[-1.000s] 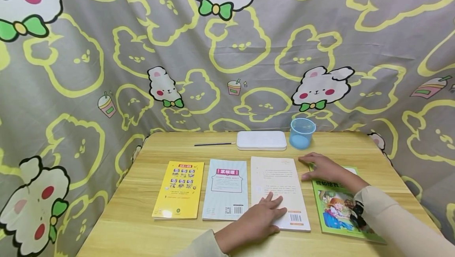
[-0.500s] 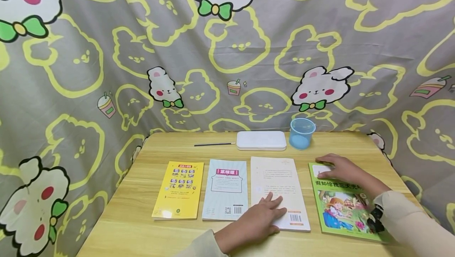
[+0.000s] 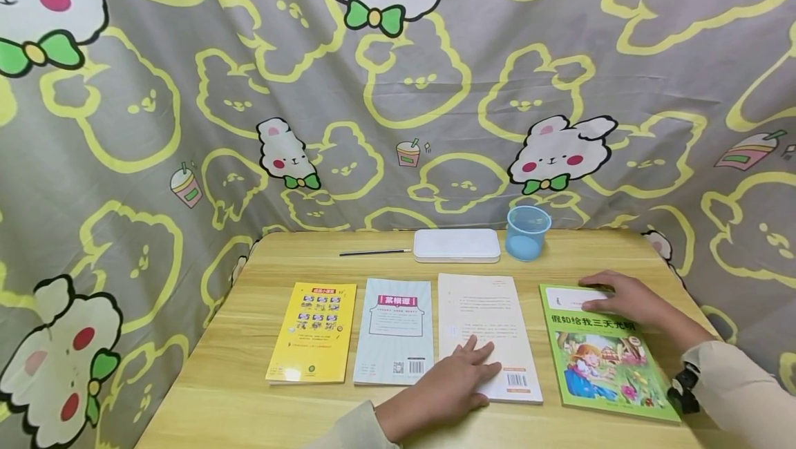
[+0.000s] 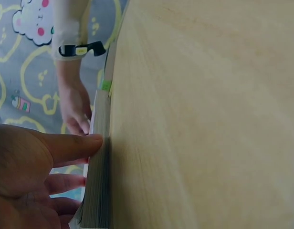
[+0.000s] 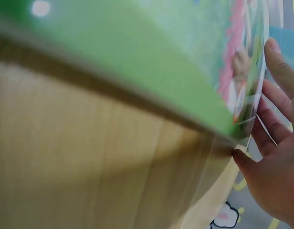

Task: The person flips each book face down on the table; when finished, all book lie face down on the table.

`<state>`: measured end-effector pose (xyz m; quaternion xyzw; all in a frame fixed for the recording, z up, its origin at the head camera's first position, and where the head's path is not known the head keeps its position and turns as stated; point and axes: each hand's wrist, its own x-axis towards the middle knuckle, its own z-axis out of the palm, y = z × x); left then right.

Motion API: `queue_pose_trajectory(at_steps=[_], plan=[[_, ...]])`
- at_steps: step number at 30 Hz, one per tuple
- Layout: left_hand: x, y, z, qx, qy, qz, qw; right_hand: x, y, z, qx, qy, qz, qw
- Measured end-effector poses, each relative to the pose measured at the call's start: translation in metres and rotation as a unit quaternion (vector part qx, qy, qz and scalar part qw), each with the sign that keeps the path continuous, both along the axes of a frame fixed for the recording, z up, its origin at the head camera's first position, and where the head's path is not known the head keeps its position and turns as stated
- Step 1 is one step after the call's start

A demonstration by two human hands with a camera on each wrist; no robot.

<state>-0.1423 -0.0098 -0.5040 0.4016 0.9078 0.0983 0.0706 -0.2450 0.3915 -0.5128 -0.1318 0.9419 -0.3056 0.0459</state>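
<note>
In the head view my left hand (image 3: 444,390) rests on the lower part of a cream book (image 3: 479,300), its fingers spread over the cover. The left wrist view shows the thumb (image 4: 78,145) straight against the page edge of that book (image 4: 98,162). My right hand (image 3: 631,304) lies over the upper right corner of a green-bordered storybook (image 3: 606,373) with a girl on its cover. Seen from the right wrist, fingers (image 5: 276,121) extend at the edge of the glossy green cover (image 5: 185,71), the book lying flat on the table.
Left of the cream book lie a pale blue book (image 3: 394,349) and a yellow book (image 3: 317,335) in a row. Along the back of the wooden table (image 3: 205,394) are a thin brush (image 3: 373,252), a white case (image 3: 457,245) and a blue cup (image 3: 527,235). A patterned curtain (image 3: 460,103) hangs behind.
My right hand has moved right, from the gap beside the cream book across the top of the green storybook to its upper right corner. The left hand has stayed in place.
</note>
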Motion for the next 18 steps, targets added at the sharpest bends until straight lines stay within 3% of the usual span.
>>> queue_pose_trajectory(at_steps=[12, 18], plan=[[-0.001, 0.003, 0.005, -0.012, -0.007, 0.012, 0.9998, 0.000, 0.014, -0.007, -0.004, 0.014, -0.001, 1.000], [-0.003, 0.010, 0.009, -0.048, 0.026, 0.010, 0.9985, -0.002, 0.017, -0.012, -0.015, 0.018, -0.001, 1.000]])
